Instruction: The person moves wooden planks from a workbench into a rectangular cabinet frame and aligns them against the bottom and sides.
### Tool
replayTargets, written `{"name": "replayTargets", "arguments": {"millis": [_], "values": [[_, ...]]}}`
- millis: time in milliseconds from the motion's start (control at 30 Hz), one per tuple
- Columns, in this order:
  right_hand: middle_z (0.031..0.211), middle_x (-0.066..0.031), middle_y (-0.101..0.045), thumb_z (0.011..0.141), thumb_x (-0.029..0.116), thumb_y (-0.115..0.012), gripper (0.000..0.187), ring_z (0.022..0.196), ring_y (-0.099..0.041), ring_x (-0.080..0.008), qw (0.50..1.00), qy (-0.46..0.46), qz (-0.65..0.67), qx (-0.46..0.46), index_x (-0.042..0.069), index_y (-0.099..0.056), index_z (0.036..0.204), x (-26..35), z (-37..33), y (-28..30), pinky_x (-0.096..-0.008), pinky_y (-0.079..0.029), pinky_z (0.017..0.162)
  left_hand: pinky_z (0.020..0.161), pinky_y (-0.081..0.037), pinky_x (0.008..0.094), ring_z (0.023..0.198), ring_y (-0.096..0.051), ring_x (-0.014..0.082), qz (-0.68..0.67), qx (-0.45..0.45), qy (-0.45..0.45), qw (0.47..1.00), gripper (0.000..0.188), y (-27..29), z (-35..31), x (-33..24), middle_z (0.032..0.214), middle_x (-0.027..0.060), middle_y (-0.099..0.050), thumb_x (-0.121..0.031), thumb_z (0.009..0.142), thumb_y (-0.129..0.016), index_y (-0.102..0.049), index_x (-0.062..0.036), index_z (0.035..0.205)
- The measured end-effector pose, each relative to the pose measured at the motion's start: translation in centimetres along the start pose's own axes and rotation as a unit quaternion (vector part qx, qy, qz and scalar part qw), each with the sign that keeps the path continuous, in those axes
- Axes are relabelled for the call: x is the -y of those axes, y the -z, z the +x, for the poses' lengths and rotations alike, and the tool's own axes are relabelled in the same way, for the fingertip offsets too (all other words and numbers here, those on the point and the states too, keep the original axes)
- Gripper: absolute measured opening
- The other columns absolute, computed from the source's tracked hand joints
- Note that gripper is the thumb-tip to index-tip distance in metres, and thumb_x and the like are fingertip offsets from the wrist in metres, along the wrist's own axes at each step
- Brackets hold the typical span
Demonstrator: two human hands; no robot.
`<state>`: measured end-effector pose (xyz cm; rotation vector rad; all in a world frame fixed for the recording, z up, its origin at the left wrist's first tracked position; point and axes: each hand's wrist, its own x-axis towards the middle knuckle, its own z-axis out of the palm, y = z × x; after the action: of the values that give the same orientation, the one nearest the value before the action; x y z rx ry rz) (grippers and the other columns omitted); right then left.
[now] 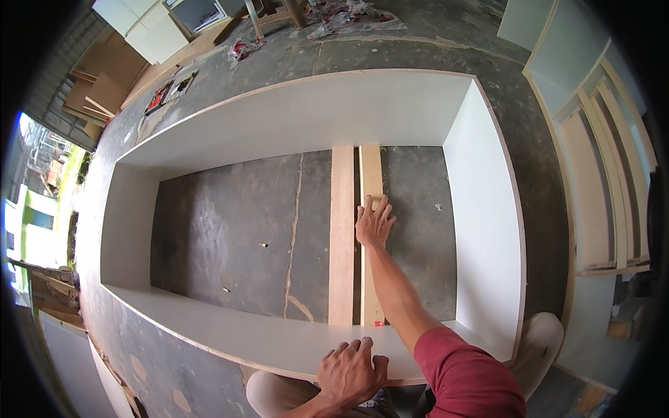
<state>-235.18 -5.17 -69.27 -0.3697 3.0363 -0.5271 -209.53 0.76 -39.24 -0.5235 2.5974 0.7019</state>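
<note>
R hand [375, 223] spread on wood strip [371, 285], prob. steadying it; L hand [348, 370] loose, fingers slack on white frame [484, 209], prob. for support.

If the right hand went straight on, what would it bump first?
The right hand would probably meet the small yellowish piece right in front, maybe touching already. Past that, along the plank, comes the far white wall.

I count: my L hand [352, 369] + R hand [376, 223], tot. 2. White rect. frame [293, 115]: 1, w/ 4 side panels [484, 209]. Lt. wood strips [342, 237] inside: 2. Sm. bits [263, 244] on flr. [223, 202], L of strips: 2. Red piece [379, 323] nr. strip end: 1. My knees [273, 396]: 2. My red sleeve [467, 369]: 1.
</note>
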Motion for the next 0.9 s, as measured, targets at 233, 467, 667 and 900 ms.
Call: {"name": "replayTargets", "arguments": {"millis": [233, 467, 667, 900], "values": [[0.159, -0.0264, -0.021, 0.104, 0.037, -0.045, 0.051, 0.138, -0.033, -0.0405, 0.999, 0.001, -0.023, 0.029, 0.016, -0.033, 0.148, -1.2, 0.9, -0.4, -0.0592, -0.035, 0.105, 0.077, -0.054, 0.0499, 0.089, -0.068, 0.0354, -0.007, 0.028, -0.002, 1.000, 0.032, 0.7, 0.4, -0.5, 0.092, 0.0178, -0.070, -0.026, 0.085, -0.056, -0.065, 0.0005, 0.100], [0.158, -0.0309, -0.020, 0.095, 0.039, -0.057, 0.063, 0.144, -0.026, -0.0438, 0.997, -0.034, 0.007, 0.064, 0.012, -0.037, 0.148, 0.3, -0.6, 1.6, -0.0616, -0.029, 0.109, 0.078, -0.053, 0.0538, 0.088, -0.067, 0.0420, -0.045, 0.030, 0.009, 0.999, 0.032, 0.3, 1.0, 0.1, 0.090, 0.0242, -0.068, -0.027, 0.087, -0.052, -0.063, 0.0030, 0.089], [0.158, -0.0195, -0.029, 0.093, 0.039, -0.058, 0.059, 0.148, -0.018, -0.0394, 0.843, 0.509, -0.082, 0.157, 0.013, -0.047, 0.145, -0.7, -3.5, 0.9, -0.0660, -0.023, 0.111, 0.077, -0.053, 0.0541, 0.085, -0.068, 0.0435, -0.087, 0.025, -0.040, 0.995, 0.034, 0.5, 1.1, 0.0, 0.085, 0.0272, -0.068, -0.028, 0.087, -0.052, -0.063, 0.0039, 0.086], [0.163, -0.0067, -0.025, 0.095, 0.054, -0.050, 0.065, 0.153, -0.007, -0.0355, 0.828, 0.460, -0.189, 0.260, 0.021, -0.044, 0.150, 2.1, -6.4, 3.9, -0.0789, -0.010, 0.111, 0.079, -0.053, 0.0532, 0.088, -0.069, 0.0433, -0.088, 0.025, -0.024, 0.995, 0.035, 0.5, 0.9, 0.7, 0.088, 0.0270, -0.069, -0.029, 0.088, -0.052, -0.064, 0.0040, 0.087]]}}
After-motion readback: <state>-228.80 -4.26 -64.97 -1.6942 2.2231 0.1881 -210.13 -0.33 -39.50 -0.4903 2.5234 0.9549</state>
